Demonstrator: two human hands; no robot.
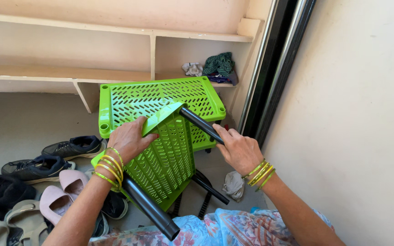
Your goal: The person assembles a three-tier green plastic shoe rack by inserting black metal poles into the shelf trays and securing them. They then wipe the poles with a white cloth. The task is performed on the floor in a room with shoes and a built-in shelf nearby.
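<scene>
the work in hand looks like fitting black tubes into the corners of a green slotted rack shelf (167, 157), and this moment sits in the middle of one such fit. the left hand (131, 139) is closed over the upper edge of that shelf, fingers wrapped round the rim, holding it tilted on edge just above the person's lap. the right hand (240, 150) is curled shut around a black tube (201, 125) whose far end meets the shelf's top corner; whether the tube is fully seated in the corner socket cannot be told from here. a second black tube (149, 209) sticks out from the shelf's lower corner toward the camera, so that corner seems already served. judging from this, the next move calls for a firm, straight push or twist along the tube's own line while the left hand braces the shelf against it, since a skewed tube would jam in the socket. behind the held shelf a second green shelf (158, 98) leans upright, its holes empty. behind that again, a wall shelf (115, 75) holds a small heap of cloths (215, 66) in its right compartment; the left compartment shows nothing in it. left of the held shelf a row of shoes (53, 161) lies on the floor, and below it to the right lie a crumpled rag (233, 186) and more black tubes (208, 187).
</scene>
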